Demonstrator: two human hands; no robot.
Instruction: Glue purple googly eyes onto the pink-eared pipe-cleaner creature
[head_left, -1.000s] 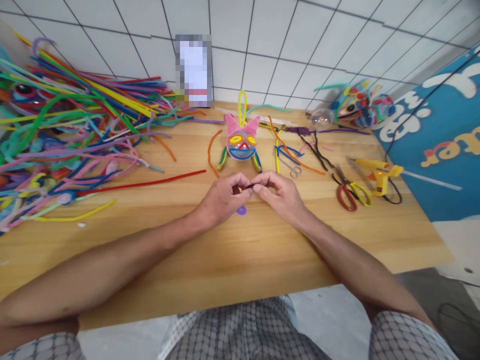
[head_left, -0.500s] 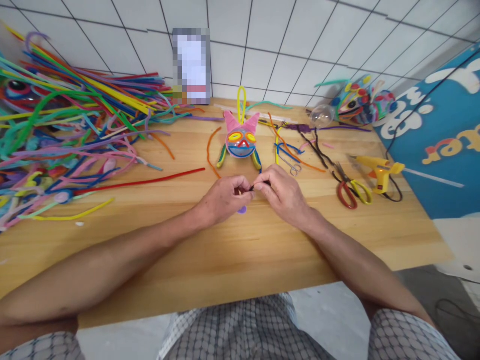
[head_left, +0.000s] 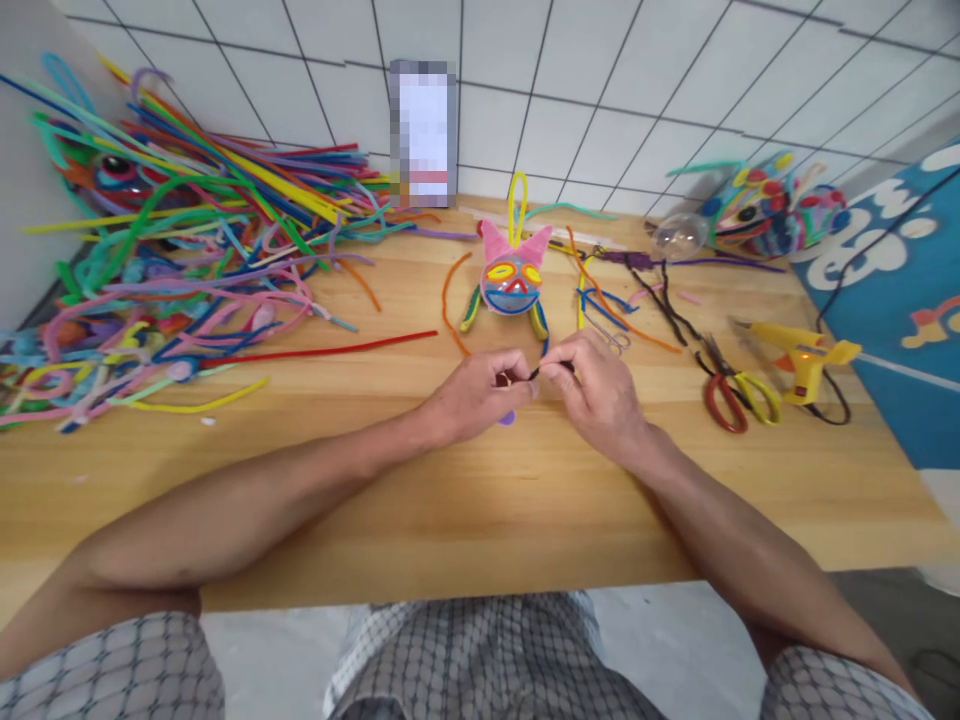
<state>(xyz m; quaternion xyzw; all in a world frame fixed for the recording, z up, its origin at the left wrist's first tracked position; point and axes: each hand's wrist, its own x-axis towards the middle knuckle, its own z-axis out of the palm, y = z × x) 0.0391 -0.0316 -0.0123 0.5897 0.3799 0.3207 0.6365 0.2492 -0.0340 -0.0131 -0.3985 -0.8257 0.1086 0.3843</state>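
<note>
Between my two hands runs a short black pipe cleaner (head_left: pixel 535 374), mostly hidden by the fingers. My left hand (head_left: pixel 484 395) pinches one end of it, and my right hand (head_left: pixel 596 395) pinches the other, fingertips close together. Just under the left fingers a small purple disc (head_left: pixel 507 418) lies on the wooden table. Beyond the hands stands a pipe-cleaner figure (head_left: pixel 511 285) with pink ears, a clear round body, yellow-ringed eyes, a blue mouth and a yellow loop on top.
Left, a large heap of coloured pipe cleaners (head_left: pixel 247 250) spreads over the table (head_left: pixel 420 520). Scissors (head_left: pixel 726 400) and a yellow glue gun (head_left: pixel 806 365) lie right. Behind them are a clear ball (head_left: pixel 679 236) and a decorated fish (head_left: pixel 772 212). A phone (head_left: pixel 424 135) leans on the tiled wall.
The camera view has turned slightly left, so everything sits further right. My hands have drawn a little apart, with more of the black pipe cleaner showing between them.
</note>
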